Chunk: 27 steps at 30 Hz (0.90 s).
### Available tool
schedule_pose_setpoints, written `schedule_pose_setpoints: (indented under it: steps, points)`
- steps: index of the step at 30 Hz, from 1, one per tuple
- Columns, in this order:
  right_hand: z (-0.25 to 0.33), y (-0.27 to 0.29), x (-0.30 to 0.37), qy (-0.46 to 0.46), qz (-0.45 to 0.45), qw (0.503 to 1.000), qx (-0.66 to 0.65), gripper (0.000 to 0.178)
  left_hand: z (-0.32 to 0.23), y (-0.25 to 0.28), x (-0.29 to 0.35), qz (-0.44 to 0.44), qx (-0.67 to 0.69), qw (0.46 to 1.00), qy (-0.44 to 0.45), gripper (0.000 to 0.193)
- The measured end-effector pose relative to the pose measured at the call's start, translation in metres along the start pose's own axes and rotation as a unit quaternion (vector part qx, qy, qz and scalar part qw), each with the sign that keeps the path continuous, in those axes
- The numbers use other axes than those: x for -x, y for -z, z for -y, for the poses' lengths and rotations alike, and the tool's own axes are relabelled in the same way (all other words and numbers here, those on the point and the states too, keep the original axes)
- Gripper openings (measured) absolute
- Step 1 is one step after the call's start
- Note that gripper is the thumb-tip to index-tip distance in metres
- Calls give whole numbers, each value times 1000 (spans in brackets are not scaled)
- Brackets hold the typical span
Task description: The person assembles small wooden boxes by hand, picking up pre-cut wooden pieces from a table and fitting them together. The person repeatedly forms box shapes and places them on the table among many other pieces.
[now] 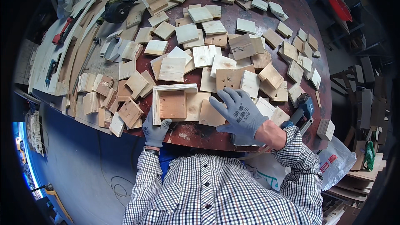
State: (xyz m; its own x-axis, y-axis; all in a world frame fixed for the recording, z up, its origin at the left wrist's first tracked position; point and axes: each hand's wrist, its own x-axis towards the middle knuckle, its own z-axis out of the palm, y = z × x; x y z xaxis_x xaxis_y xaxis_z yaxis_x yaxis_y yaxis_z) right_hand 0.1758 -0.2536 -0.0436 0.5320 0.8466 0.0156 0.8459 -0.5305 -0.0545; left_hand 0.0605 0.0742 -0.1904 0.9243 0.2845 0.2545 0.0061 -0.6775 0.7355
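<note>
My left hand (153,132) pinches its fingers around the lower end of an L-shaped wooden piece (156,107); my right hand (243,114) has its fingers spread wide over loose wooden blocks (211,113), though I can't tell whether they touch. The near edge of the dark red counter (193,135) runs close by my left fingers, a bare strip lying between both hands. Ahead, blocks crowd my fingers' room. The piece looks pale, its edges striped, with a tan block (173,105) within its angle.
</note>
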Motion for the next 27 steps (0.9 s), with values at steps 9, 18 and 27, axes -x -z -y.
schedule_pose_setpoints:
  steps: [9, 18, 27]
  points:
    - [18, -24, -22, -31, 67, 997, 8, 92, -9, 5, -4, -7, 5, 1000, -29, 98]
    - [-6, 35, -30, -151, -19, 327, -933, 94, -6, -1, -2, -18, 37, 999, -34, 96]
    - [22, 27, -31, -115, -41, 244, -962, 94, -10, 4, -5, -19, 31, 998, -43, 93]
